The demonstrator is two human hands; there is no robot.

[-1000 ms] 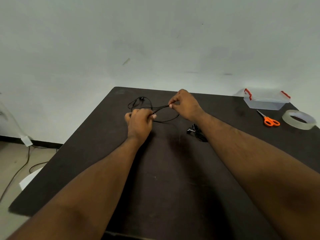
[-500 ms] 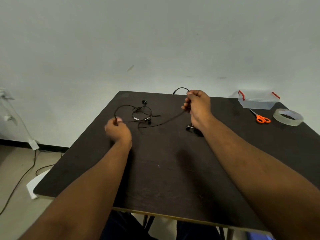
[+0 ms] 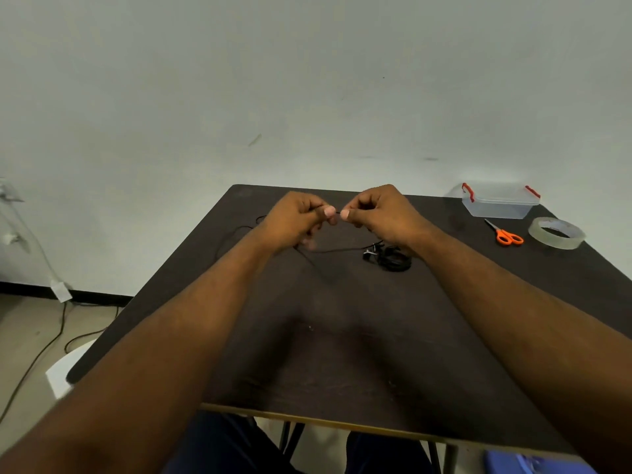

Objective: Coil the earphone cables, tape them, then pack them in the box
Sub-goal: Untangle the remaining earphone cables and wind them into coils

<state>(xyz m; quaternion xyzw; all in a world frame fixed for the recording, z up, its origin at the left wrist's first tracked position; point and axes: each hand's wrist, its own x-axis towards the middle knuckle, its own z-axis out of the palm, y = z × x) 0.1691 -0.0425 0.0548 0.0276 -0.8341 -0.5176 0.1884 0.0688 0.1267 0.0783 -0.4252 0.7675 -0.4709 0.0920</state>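
left hand [image 3: 294, 220] + right hand [image 3: 379, 213]: each grip pinches cable [image 3: 337, 250] above surface [image 3: 342, 354], close together, likely forming a loop | slack trails below; box [image 3: 497, 201] far right, unpacked

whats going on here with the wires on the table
A person is handling a black earphone cable: the left hand and right hand each pinch it, close together above the dark table, and the rest trails loose on the tabletop. A second earphone lies bundled by the right wrist. The clear box, orange scissors and tape roll sit untouched at the far right.
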